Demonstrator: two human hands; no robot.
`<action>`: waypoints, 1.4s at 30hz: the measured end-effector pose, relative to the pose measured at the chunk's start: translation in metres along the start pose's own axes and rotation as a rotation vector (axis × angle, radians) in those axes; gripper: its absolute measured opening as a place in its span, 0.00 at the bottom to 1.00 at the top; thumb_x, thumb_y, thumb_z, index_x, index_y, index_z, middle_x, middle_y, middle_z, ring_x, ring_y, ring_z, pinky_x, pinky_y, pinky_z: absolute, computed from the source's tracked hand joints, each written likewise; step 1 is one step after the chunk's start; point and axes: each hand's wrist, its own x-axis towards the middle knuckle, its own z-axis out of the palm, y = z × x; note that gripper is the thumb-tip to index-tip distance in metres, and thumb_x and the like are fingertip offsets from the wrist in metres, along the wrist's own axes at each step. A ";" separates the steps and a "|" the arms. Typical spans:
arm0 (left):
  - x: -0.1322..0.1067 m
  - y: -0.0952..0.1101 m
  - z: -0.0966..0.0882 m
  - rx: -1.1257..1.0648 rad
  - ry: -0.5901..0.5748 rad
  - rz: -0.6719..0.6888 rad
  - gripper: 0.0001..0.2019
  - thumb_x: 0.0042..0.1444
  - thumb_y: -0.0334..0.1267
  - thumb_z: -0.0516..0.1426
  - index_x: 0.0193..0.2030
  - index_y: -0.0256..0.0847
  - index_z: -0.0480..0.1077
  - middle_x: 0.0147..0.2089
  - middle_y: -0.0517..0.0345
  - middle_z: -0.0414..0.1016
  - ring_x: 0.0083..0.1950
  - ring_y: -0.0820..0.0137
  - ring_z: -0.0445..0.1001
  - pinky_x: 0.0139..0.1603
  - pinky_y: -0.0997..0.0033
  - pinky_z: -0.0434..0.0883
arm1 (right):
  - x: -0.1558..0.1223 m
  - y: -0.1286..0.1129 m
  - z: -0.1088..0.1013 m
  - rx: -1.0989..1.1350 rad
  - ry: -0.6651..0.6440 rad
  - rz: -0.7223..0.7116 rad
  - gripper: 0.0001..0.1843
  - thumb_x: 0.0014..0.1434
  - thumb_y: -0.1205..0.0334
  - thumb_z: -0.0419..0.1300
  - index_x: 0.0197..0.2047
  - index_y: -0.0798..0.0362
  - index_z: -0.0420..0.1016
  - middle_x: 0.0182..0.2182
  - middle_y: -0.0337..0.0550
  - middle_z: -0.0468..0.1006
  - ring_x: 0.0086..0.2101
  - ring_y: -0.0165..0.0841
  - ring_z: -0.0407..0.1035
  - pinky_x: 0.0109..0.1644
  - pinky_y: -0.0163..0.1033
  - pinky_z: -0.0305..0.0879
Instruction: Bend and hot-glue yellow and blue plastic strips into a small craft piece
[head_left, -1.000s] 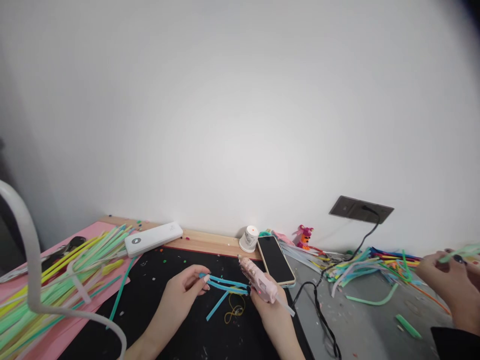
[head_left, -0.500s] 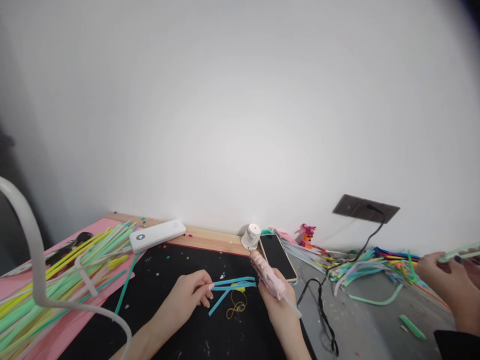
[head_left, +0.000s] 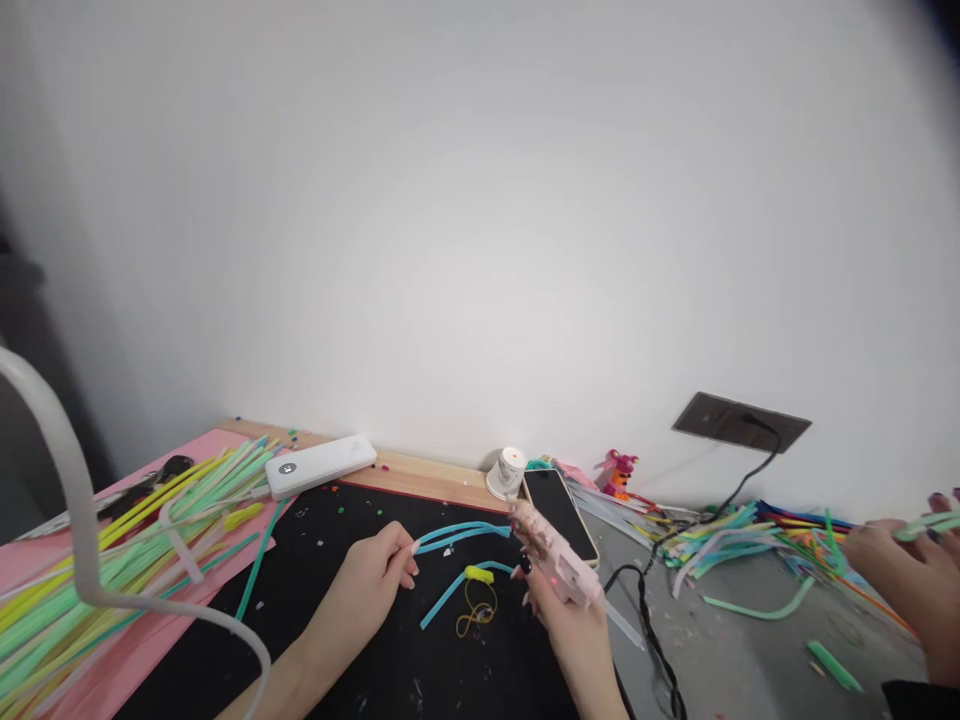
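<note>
My left hand [head_left: 371,583] pinches the end of a blue strip [head_left: 461,534] that arcs above the black mat [head_left: 360,650]. My right hand [head_left: 566,620] grips a pink glue gun [head_left: 555,562], its nozzle close to the strip's far end. On the mat below lie another blue strip [head_left: 450,595] with a yellow piece [head_left: 478,574] on it, and a loop of yellow thread [head_left: 474,616].
A heap of green and yellow strips [head_left: 127,560] lies on a pink sheet at the left, by a white power bank [head_left: 321,465]. A phone [head_left: 560,501], a small white cup [head_left: 508,472] and a black cable [head_left: 645,625] sit nearby. Another person's hands [head_left: 904,575] work at the right among coloured strips [head_left: 750,535].
My left hand has lifted one blue strip off the mat, apart from the other strip. The glue gun has moved up and to the right with my right hand.
</note>
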 end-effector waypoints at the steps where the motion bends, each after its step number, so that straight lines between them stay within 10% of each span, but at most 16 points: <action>1: 0.000 0.001 0.000 0.008 0.011 0.006 0.11 0.58 0.39 0.45 0.27 0.42 0.63 0.26 0.60 0.73 0.27 0.68 0.74 0.31 0.72 0.66 | -0.002 -0.001 0.002 0.005 -0.064 0.011 0.13 0.48 0.60 0.59 0.38 0.50 0.77 0.23 0.40 0.77 0.24 0.37 0.70 0.25 0.36 0.65; 8: -0.007 0.007 0.002 0.034 0.027 0.084 0.11 0.59 0.38 0.45 0.28 0.43 0.63 0.27 0.60 0.72 0.29 0.68 0.74 0.32 0.72 0.66 | -0.011 -0.002 0.020 -0.074 -0.321 0.018 0.05 0.48 0.67 0.56 0.26 0.55 0.74 0.19 0.37 0.70 0.20 0.29 0.61 0.23 0.32 0.58; 42: -0.013 0.009 0.002 0.067 0.036 0.099 0.10 0.60 0.38 0.45 0.31 0.43 0.63 0.29 0.60 0.73 0.32 0.68 0.74 0.35 0.73 0.66 | -0.010 -0.003 0.020 -0.091 -0.322 -0.022 0.10 0.50 0.66 0.55 0.31 0.56 0.78 0.19 0.39 0.73 0.21 0.30 0.64 0.24 0.32 0.60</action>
